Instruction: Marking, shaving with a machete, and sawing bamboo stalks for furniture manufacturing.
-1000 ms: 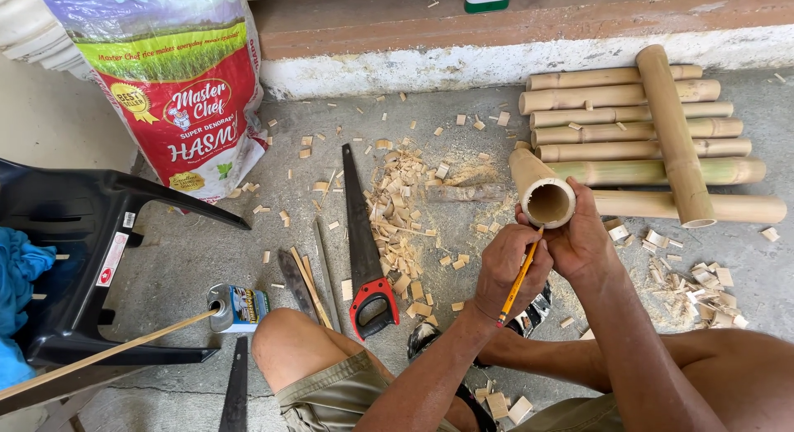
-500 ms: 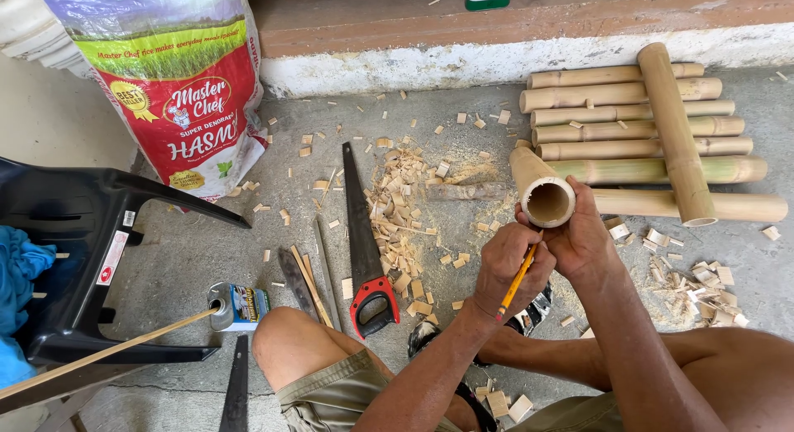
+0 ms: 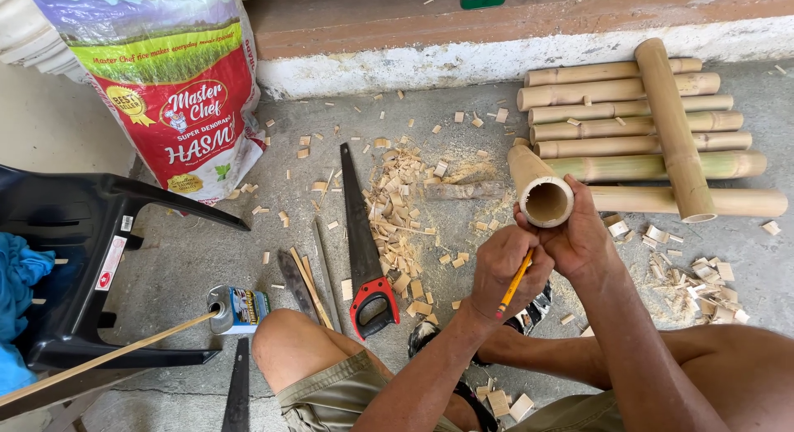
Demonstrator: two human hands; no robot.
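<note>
With the right hand [image 3: 579,238] clasped round the bamboo tube [image 3: 542,196] and the left hand [image 3: 504,267] pinching a yellow pencil [image 3: 514,283] seemingly at its rim, the round tube could roll and skew the mark.

Head camera looks steeply down, close above the floor [image 3: 207,258].
</note>
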